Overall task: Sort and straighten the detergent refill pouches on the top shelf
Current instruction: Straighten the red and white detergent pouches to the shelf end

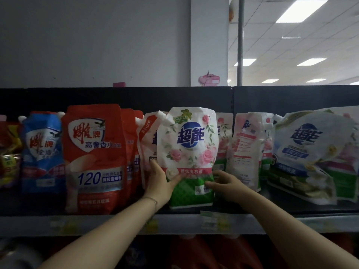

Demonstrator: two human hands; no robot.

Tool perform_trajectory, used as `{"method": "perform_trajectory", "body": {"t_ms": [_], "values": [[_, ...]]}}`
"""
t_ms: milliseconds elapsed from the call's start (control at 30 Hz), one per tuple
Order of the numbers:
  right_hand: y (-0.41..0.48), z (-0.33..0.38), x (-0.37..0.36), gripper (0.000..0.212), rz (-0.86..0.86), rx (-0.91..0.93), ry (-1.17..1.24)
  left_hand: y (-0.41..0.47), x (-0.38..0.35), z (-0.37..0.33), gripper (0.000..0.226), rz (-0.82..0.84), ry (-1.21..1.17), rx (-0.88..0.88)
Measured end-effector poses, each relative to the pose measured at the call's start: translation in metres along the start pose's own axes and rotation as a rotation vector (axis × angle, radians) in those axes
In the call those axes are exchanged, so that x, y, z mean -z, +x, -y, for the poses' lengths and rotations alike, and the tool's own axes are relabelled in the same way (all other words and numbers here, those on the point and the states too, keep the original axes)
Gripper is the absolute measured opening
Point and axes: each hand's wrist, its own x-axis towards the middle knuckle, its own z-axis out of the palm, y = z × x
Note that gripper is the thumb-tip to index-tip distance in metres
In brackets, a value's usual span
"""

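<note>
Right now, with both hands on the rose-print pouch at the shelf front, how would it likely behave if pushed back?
The rose-print pouch bulges, so probably liquid-filled and heavy. Its soft film would likely flex around the left hand and right hand. Standing tall, it may tip.

From my feed I see a plain grey wall (93,41) rising above the dark back panel (116,96) of the top shelf (291,208), with a pale pillar (209,39) at its right end and a thin grey pole (240,41) just beside it. Past the pole, a tiled ceiling (310,45) runs back, lit by rectangular light panels (301,10). A grey price rail (97,224) fronts the shelf's near edge; the scene is dim overall.
</note>
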Motion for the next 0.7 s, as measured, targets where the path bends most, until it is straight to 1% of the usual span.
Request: {"method": "perform_trajectory", "body": {"t_ms": [67, 100, 233, 300, 367, 500, 600, 633, 700], "values": [[0.002, 0.005, -0.008, 0.048, -0.049, -0.012, -0.002, -0.002, 0.005, 0.004, 0.075, -0.048, -0.003, -0.066], [0.003, 0.008, -0.011, 0.048, -0.076, -0.023, -0.001, -0.003, 0.007, 0.005, 0.072, -0.072, 0.002, -0.092], [0.006, 0.015, -0.023, 0.059, -0.180, -0.066, -0.132, -0.002, 0.014, 0.011, 0.078, -0.118, -0.007, -0.145], [0.006, 0.018, -0.028, 0.054, -0.254, -0.072, -0.212, -0.002, 0.016, 0.013, 0.079, -0.115, -0.010, -0.155], [0.006, 0.020, -0.030, 0.052, -0.306, -0.080, -0.239, -0.004, 0.016, 0.014, 0.077, -0.116, -0.014, -0.168], [0.005, 0.021, -0.028, 0.052, -0.295, -0.108, -0.231, -0.011, 0.013, 0.011, 0.079, -0.120, -0.018, -0.197], [0.002, 0.021, -0.015, 0.050, -0.280, -0.124, -0.215, -0.023, 0.005, 0.002, 0.096, -0.013, 0.023, -0.197], [0.001, 0.020, -0.009, 0.052, -0.284, -0.135, -0.213, -0.027, 0.001, 0.000, 0.099, 0.040, 0.042, -0.198], [-0.003, 0.019, 0.001, 0.049, -0.301, -0.162, -0.193, -0.034, -0.008, -0.003, 0.095, 0.114, 0.067, -0.213]]}}
